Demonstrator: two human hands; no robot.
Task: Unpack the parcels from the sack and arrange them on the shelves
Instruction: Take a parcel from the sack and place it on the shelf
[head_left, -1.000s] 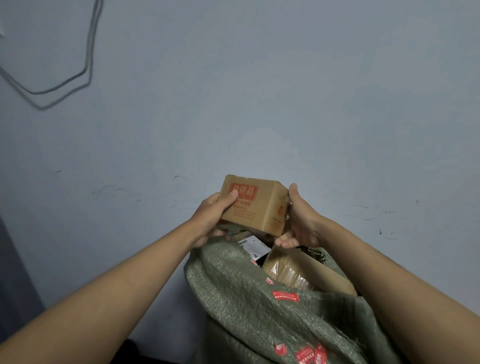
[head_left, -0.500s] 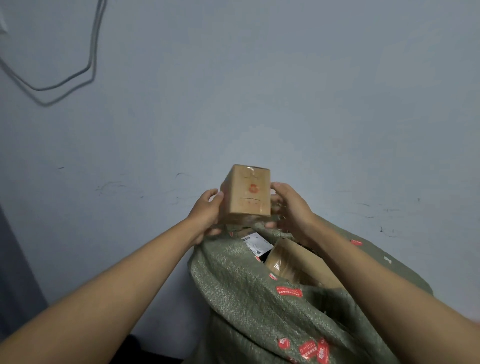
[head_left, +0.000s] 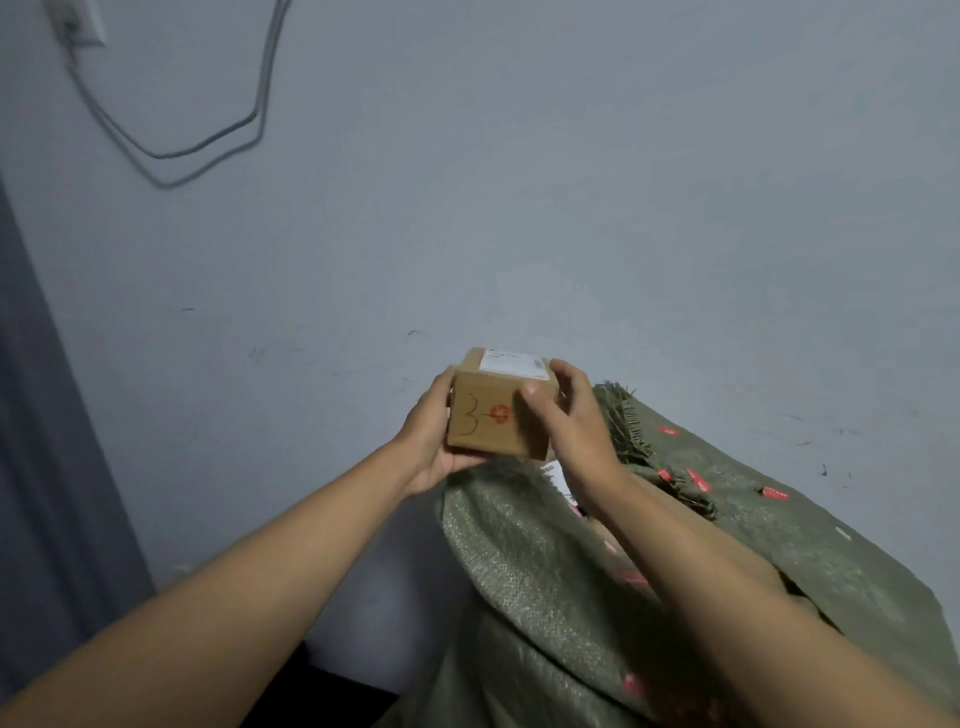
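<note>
I hold a small brown cardboard box (head_left: 488, 415) in both hands above the mouth of the green woven sack (head_left: 530, 561). The box has a white label on its top face and a red mark plus a black scribble on the side facing me. My left hand (head_left: 428, 441) cups its left side and bottom. My right hand (head_left: 566, 415) grips the right side, thumb on the front face. The sack carries red printed marks and a frayed rim; my right arm hides most of its opening, where a scrap of a white label (head_left: 558, 475) shows.
A pale grey wall (head_left: 571, 182) fills the view behind the sack. A socket (head_left: 78, 23) with a looping cable (head_left: 208, 145) hangs at the upper left. A darker grey panel (head_left: 47, 415) runs down the left edge. No shelves are in view.
The box has been turned in my hands, so the white label is now on top and the scribbled side faces me. My view shifted left and up; the sack's opening is now covered by my right arm.
</note>
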